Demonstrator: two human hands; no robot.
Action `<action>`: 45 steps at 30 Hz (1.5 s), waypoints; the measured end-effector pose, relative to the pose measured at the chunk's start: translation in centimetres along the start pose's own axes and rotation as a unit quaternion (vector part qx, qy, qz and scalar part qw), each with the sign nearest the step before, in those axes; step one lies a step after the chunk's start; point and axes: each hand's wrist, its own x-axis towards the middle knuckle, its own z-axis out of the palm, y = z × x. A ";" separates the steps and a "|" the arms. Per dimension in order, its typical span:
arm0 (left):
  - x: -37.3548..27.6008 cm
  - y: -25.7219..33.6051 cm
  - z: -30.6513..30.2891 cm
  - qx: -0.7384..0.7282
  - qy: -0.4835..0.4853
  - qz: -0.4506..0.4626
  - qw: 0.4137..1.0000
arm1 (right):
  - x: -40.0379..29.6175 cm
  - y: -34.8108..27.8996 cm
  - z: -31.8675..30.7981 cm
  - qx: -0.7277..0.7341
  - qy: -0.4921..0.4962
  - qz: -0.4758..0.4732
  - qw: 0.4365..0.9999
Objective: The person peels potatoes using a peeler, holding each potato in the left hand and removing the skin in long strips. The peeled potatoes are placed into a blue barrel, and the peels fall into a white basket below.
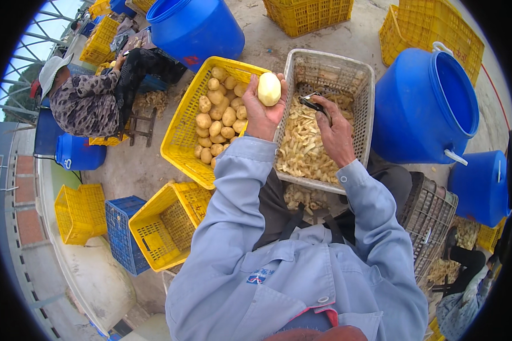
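Observation:
In my left hand (262, 113) rests a peeled, pale potato (269, 89), held upright between thumb and fingers. My right hand (335, 130) grips a dark-handled peeler (312, 103), its metal head pointing toward the potato but apart from it. Below the peeler stands a whitish plastic crate (365, 106) holding a thick layer of potato peelings (303, 147). To the left, a yellow plastic crate (180, 143) holds many unpeeled potatoes (215, 115); my left wrist and forearm cover part of its right side.
Large blue plastic barrels stand at the right (414, 102) and upper left (200, 34). Left of my arm are a tilted yellow crate (166, 228) and a blue crate (126, 238). One person (85, 98) sits at the left, another (465, 294) at lower right. A grey crate (429, 221) stands by my right side.

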 end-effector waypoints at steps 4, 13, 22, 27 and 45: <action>-0.1 -0.2 -0.4 -0.005 -0.045 -0.001 0.999 | -1.1 -0.9 0.6 0.059 -0.007 0.022 0.998; 0.2 -0.6 -0.2 0.019 -0.003 0.055 0.998 | -1.2 -1.7 2.3 0.137 -0.022 0.036 0.990; 0.1 -0.7 -0.7 0.098 -0.007 0.071 0.993 | -0.2 -1.8 5.6 0.072 0.074 -0.042 0.994; 0.1 -0.3 -0.6 0.108 0.027 0.077 0.991 | -2.1 -0.8 6.5 0.007 0.040 -0.025 0.999; 1.2 0.1 -2.1 0.065 -0.010 0.055 0.996 | -2.0 0.0 0.3 0.426 -0.044 0.282 0.859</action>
